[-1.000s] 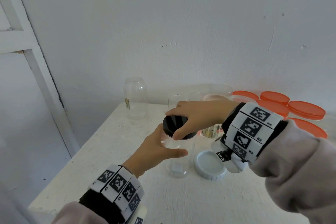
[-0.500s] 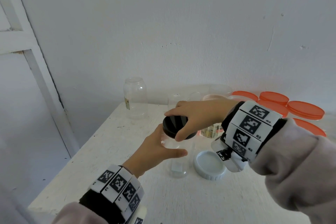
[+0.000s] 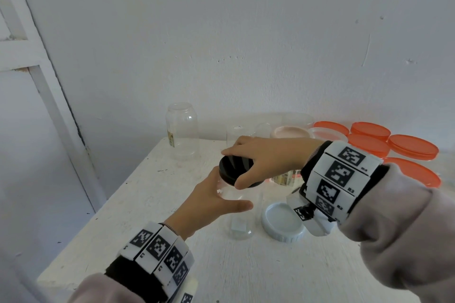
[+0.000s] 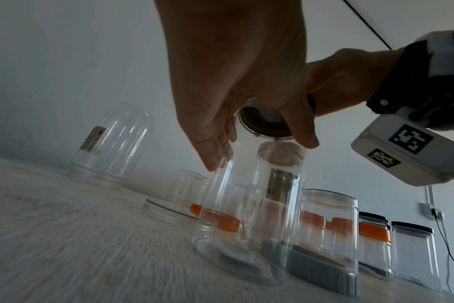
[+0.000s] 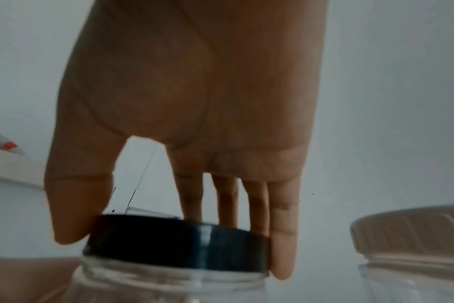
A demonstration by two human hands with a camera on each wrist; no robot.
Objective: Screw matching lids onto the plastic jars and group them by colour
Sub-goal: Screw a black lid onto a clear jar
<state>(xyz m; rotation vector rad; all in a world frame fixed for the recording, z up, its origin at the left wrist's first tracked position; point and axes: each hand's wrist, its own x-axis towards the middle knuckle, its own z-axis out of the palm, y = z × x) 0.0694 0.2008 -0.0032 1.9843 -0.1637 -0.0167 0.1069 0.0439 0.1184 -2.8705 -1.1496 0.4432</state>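
The black lid (image 3: 235,170) sits on the mouth of a clear jar (image 3: 240,206) standing on the white worktop (image 3: 138,199), with the right hand (image 3: 269,158) pinching its rim between thumb and fingers (image 5: 283,242) while the left hand (image 3: 209,204) wraps the jar's shoulder just below. I'd say keep the lid flat and the jar braced so the threads catch instead of cross-threading. Can't tell how far it's wound on, since the right hand covers part of the lid and the see-through jar wall blurs into the jars behind it.

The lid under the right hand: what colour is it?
Black. The lid shows best in the right wrist view, seated on the clear jar.
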